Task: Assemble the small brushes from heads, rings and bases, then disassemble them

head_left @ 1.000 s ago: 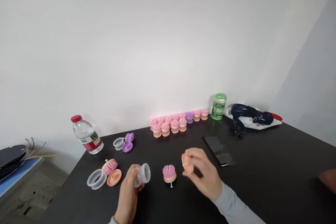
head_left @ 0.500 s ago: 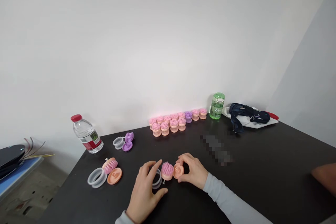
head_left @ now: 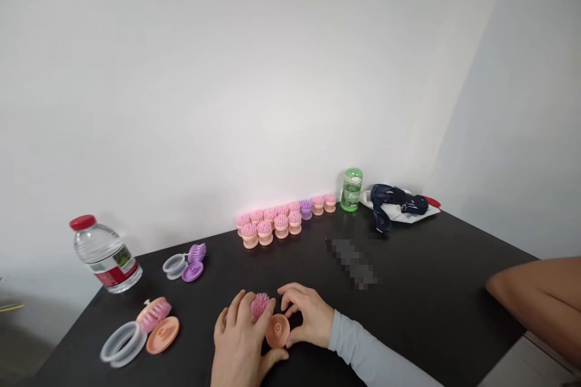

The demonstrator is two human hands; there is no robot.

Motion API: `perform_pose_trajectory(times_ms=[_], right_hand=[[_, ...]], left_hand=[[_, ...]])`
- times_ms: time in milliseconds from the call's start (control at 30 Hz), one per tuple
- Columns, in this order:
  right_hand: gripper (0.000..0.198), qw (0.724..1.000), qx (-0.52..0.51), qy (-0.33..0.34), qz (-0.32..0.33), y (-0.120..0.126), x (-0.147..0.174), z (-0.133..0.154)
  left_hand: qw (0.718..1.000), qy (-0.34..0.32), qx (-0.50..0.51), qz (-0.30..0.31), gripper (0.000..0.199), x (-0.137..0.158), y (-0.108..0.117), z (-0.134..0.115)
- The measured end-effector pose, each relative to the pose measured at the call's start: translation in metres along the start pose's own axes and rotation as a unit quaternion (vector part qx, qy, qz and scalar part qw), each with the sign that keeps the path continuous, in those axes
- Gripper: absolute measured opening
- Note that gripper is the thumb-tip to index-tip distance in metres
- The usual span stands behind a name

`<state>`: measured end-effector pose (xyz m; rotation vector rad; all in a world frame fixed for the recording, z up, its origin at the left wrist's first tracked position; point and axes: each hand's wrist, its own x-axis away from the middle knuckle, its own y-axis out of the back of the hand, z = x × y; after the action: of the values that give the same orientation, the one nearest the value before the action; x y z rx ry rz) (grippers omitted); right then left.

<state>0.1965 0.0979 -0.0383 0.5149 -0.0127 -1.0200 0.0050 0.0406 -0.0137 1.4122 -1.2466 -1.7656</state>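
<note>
A pink bristle brush head (head_left: 260,306) and a round peach disc (head_left: 278,331) with a small central knob are at the front of the black table. My left hand (head_left: 240,338) arches over the brush head's left side, thumb and fingers apart, the thumb stretched below the disc. Its fingers hide part of the brush head; the translucent ring is out of sight. My right hand (head_left: 311,316) pinches the disc's right edge between thumb and curled fingers. To the left lie another translucent ring (head_left: 115,347), a pink brush head (head_left: 154,314) and a peach disc (head_left: 163,335).
Purple brush parts (head_left: 193,271) lie with a clear ring (head_left: 175,266). Several assembled brushes (head_left: 265,232) stand along the wall. A water bottle (head_left: 106,254) stands left; a green bottle (head_left: 351,189) and dark strapped item (head_left: 399,201) are behind. Another person's bare limb (head_left: 540,296) is at right.
The view has turned, so the table things sit further left. My left hand has moved over the ring and closer to the brush head; both hands are nearer each other.
</note>
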Motion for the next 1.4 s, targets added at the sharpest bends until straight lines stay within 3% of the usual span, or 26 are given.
perform_pose_trajectory(times_ms=[200, 433, 667, 767, 933, 1067, 1400], right_hand=[[0.042, 0.997, -0.064, 0.033, 0.013, -0.002, 0.003, 0.003], [0.029, 0.999, -0.042, 0.032, 0.003, 0.007, 0.009, 0.006], [0.030, 0.998, 0.061, 0.024, 0.007, 0.008, 0.014, 0.016], [0.030, 0.996, 0.087, 0.019, 0.012, 0.006, 0.015, 0.015], [0.027, 0.994, 0.101, 0.022, 0.017, 0.006, 0.015, 0.010], [0.027, 0.994, 0.104, 0.027, 0.013, 0.006, 0.016, 0.010], [0.028, 0.994, 0.099, 0.016, 0.031, 0.007, 0.016, 0.010]], left_hand=[[0.999, -0.039, 0.008, 0.028, 0.047, 0.003, 0.009, -0.006], [0.998, -0.024, -0.001, 0.056, 0.060, 0.031, 0.029, -0.006], [0.995, 0.067, -0.067, 0.009, 0.054, 0.084, 0.039, 0.037], [0.989, 0.117, -0.084, 0.030, 0.055, 0.092, 0.051, 0.064], [0.985, 0.136, -0.060, 0.091, 0.061, 0.085, 0.068, 0.101], [0.988, 0.107, -0.030, 0.103, 0.061, 0.074, 0.068, 0.120], [0.991, 0.075, -0.030, 0.108, 0.054, 0.049, 0.063, 0.139]])
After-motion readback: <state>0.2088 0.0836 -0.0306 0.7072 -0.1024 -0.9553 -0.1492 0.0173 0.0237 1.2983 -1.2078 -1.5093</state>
